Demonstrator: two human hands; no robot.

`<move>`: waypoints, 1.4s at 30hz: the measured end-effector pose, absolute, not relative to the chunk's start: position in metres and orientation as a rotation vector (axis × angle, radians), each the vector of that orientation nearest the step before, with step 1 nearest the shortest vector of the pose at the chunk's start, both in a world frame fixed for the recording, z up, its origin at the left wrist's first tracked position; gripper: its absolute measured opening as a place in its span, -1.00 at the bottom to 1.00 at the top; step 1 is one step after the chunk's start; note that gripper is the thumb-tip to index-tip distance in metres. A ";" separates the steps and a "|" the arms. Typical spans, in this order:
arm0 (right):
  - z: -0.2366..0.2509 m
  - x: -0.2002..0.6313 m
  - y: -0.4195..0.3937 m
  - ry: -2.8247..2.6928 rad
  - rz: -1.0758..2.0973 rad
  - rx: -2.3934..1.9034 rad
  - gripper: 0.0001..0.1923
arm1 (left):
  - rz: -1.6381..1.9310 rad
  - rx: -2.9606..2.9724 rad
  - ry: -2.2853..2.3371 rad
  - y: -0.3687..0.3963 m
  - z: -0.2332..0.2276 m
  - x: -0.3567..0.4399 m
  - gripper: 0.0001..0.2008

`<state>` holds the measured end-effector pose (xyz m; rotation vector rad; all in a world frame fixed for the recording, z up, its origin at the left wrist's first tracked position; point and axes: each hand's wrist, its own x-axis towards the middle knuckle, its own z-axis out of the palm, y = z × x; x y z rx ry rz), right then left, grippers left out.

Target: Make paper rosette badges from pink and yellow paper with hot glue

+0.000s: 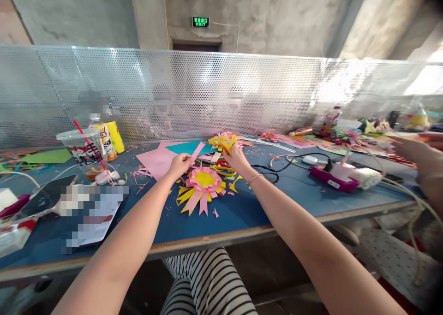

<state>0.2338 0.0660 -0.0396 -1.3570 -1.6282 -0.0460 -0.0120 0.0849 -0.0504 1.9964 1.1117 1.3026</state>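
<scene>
Right now my left hand [179, 164] pinches a pink paper strip [197, 152] between thumb and fingers, the strip slanting up and away toward the far side of the tabletop [242, 213]. My right hand [236, 158] is wrapped tight around a yellow glue gun [223, 142], holding it just above the blue surface, with its nozzle pointing left toward the strip's upper end. Between and just below both hands lies a paper rosette [203, 182], pink ruffles around a yellow centre, with yellow and pink ribbon tails fanning toward me. A large pink sheet [154, 160] and a teal sheet [185, 147] lie flat just behind my left hand. Farther left stands a clear plastic cup [83, 151] with a red straw, and a phone [43, 196] lies near it. Off to the right a pink power strip [334, 179] sits with a black cord trailing from it toward my right wrist. Another person's hand [420, 151] shows at the right edge.
</scene>
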 end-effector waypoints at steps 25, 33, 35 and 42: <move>-0.042 0.238 0.069 -1.668 -0.043 -1.358 -0.86 | 1.387 1.880 1.029 0.092 -0.051 -0.012 -0.88; -0.044 0.236 0.071 -1.678 -0.075 -1.267 -0.85 | 1.342 1.661 0.975 0.089 -0.048 -0.009 -0.83; -0.044 0.235 0.072 -1.683 -0.094 -1.251 -0.84 | 1.358 1.646 0.955 0.087 -0.046 -0.008 -0.79; -0.041 0.230 0.067 -1.727 -0.113 -1.239 -0.81 | 1.329 1.665 0.947 0.082 -0.033 -0.011 -0.67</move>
